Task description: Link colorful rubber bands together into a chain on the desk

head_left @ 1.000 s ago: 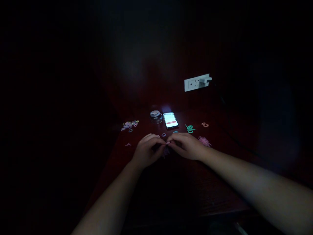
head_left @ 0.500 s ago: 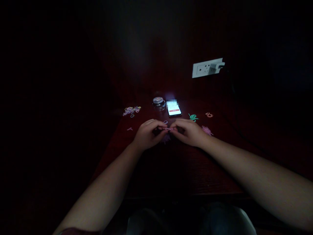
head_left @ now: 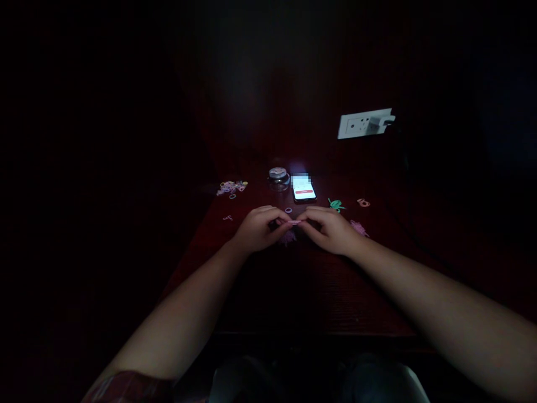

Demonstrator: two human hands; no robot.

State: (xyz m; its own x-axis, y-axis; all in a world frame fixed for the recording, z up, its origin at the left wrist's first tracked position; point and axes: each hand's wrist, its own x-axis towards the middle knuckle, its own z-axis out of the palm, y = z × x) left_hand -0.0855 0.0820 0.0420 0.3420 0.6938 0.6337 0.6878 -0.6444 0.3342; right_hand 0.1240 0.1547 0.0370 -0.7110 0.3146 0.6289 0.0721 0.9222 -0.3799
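Note:
A small pink elastic band [head_left: 294, 222] is stretched between my two hands over the dark red table. My left hand [head_left: 260, 228] pinches its left end between thumb and fingers. At the other end, my right hand [head_left: 329, 228] pinches it in the same way. Just below the fingertips lies a pile of purple bands [head_left: 287, 238], partly in shadow. One lilac ring-shaped band [head_left: 288, 210] rests behind the hands. A pile of pink bands [head_left: 359, 228] shows beside my right wrist.
Behind the hands stand a round lidded jar [head_left: 278, 179] and a lit phone [head_left: 304, 189]. Mixed bands [head_left: 231, 187] lie at left, green bands [head_left: 336, 205] and orange bands [head_left: 363, 202] at right. A socket with a plug [head_left: 364, 123] is on the wall. The surroundings are very dark.
Between the fingertips the pink band has come into clearer view and is now drawn out into a narrow line. Both hands keep their pinch. The camera view has shifted.

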